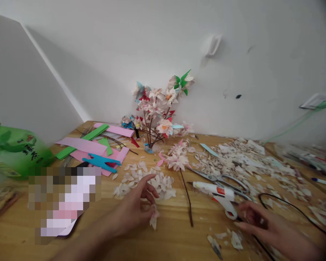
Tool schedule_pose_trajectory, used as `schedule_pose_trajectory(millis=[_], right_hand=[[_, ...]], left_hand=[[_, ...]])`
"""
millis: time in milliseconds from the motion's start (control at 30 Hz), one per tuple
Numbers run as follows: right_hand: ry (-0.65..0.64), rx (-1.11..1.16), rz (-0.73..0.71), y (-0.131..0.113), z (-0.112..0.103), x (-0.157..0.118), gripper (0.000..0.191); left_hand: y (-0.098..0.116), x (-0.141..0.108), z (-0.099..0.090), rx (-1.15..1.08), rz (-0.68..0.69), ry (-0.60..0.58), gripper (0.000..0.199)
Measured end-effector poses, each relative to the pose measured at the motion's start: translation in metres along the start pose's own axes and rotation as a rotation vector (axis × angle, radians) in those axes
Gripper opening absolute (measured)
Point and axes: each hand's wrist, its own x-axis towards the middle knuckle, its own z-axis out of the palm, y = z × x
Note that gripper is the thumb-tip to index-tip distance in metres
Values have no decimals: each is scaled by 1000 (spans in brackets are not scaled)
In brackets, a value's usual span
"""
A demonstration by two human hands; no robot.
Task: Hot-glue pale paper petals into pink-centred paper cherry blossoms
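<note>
My left hand [137, 203] is at the middle of the table, its thumb and fingers pinching a pale, pinkish petal [153, 218]. Just behind it lies a pile of loose pale petals [163, 183]. A white glue gun [216, 191] lies on its side, nozzle pointing left. My right hand [256, 221] is beside the end of its handle, thumb and fingers apart around the spot where the cord leaves; a firm hold is not visible. Between both hands rests a brown twig [188, 203] topped by a pale pink flower [176, 161]. Scissors [230, 181] lie behind the glue gun.
A vase of handmade flowers [154, 108] stands by the wall. Pink paper strips [84, 145], green strips [95, 132] and a blue strip [101, 161] lie left, near a green bottle [16, 150]. Petal scraps [247, 159] cover the right side. A black cord [296, 206] curves there.
</note>
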Motion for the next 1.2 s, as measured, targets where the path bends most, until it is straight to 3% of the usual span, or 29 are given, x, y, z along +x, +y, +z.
schedule_pose_trajectory(millis=[67, 167, 333, 600, 767, 833, 967, 1100, 1200], right_hand=[[-79, -17, -10, 2, 5, 6, 38], [-47, -29, -19, -3, 17, 17, 48], [-22, -2, -32, -4, 36, 31, 42], [-27, 294, 37, -12, 49, 33, 36], [190, 461, 94, -29, 46, 35, 39], [262, 499, 80, -39, 45, 39, 35], [328, 443, -51, -60, 50, 49, 29], [283, 314, -265, -76, 61, 50, 25], [249, 237, -340, -80, 68, 44, 23]], left_hand=[[2, -2, -1, 38, 21, -58, 73], [9, -6, -3, 80, 37, -138, 71], [20, -10, -10, -7, 1, -178, 66], [9, 6, -23, -23, 4, 150, 50], [0, 12, -31, 251, 78, 410, 41], [-4, 14, -31, 428, 79, 454, 43], [-15, 19, -26, 648, 121, 364, 51], [-22, 25, -20, 756, 136, 270, 58], [-22, 28, -17, 840, 121, 233, 57]])
